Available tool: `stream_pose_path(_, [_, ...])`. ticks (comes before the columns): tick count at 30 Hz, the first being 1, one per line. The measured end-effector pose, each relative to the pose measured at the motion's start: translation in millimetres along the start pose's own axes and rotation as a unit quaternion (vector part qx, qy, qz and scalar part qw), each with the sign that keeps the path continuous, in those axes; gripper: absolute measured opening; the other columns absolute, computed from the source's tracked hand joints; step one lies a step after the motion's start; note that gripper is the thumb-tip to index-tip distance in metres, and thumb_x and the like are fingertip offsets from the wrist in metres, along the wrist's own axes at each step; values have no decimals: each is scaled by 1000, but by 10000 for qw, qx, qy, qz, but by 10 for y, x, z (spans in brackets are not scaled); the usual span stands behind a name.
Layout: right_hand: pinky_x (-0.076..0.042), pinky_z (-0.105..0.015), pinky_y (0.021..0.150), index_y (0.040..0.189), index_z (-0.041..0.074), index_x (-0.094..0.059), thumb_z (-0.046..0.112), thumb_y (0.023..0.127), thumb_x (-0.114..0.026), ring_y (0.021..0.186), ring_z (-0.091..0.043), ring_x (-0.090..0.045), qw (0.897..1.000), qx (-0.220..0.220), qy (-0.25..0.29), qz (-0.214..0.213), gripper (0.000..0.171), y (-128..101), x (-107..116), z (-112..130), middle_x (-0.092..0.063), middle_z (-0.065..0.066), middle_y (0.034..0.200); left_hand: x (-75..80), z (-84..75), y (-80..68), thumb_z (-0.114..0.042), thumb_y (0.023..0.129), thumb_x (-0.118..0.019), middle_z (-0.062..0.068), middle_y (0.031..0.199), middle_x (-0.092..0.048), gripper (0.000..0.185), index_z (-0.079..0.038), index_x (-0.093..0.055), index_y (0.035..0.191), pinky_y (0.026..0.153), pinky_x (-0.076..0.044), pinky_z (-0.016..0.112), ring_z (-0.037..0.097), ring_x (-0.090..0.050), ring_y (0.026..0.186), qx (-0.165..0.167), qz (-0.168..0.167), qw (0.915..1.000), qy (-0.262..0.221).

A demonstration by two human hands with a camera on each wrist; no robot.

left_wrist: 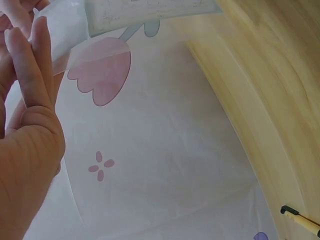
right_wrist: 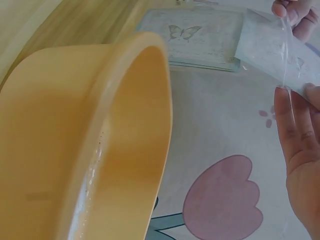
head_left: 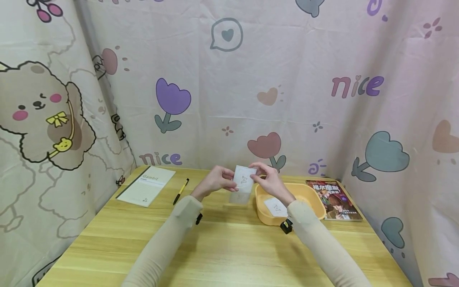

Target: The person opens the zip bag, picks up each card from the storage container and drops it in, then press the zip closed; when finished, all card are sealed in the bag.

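Sleeves: both forearms over counter (head_left: 222, 255).
Left hand (head_left: 215, 181): pinches card (head_left: 245, 178) left edge.
Right hand (head_left: 269, 181): pinches clear sleeve (head_left: 239, 196) at card's right; long axis upright.

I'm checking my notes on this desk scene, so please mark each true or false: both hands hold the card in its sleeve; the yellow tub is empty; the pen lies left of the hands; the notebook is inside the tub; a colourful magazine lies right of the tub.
1. Left hand and right hand both hold the white card in a clear plastic sleeve: true.
2. The yellow plastic tub is empty: false, a white card lies in it.
3. The black-and-yellow pen lies left of the hands: true.
4. The pale notebook is inside the tub: false, it lies on the wooden table.
5. A colourful magazine lies right of the tub: true.
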State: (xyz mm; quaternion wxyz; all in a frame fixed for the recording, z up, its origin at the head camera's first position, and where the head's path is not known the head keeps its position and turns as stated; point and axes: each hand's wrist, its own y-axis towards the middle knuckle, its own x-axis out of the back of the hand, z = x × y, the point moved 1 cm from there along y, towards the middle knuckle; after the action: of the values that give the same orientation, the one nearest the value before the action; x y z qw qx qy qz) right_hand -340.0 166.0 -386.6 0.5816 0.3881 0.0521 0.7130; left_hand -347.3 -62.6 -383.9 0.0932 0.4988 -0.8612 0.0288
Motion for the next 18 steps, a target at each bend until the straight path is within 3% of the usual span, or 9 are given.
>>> stream_pose_path(7, [-62,-26,73,110,12,-70,2,87,-72,84,-16,-65,9989,284,-368,72,25,-37,-15,-32,-71,-7,101,-4,9,-2,9,84,-68,27,102,-71,33,12,-64,117,74,-65,36,23,-74,75,1,27,10000,-60])
stream_pose_path(12, [-62,-26,72,102,12,-75,4,87,-72,86,-14,-66,9969,470,-629,93,17,-61,-13,-57,-72,-2,96,-2,19,-2,8,85,-69,27,104,-70,38,13,-61,121,78,-64,40,24,-74,76,44,5,10000,-54])
stream_pose_path(18, [-61,-25,72,99,13,-77,11,90,-71,86,-9,-65,9979,297,-541,188,11,-101,3,-69,-71,3,95,4,23,7,6,86,-68,27,109,-69,38,12,-60,123,77,-64,40,27,-75,79,-16,-15,10000,42])
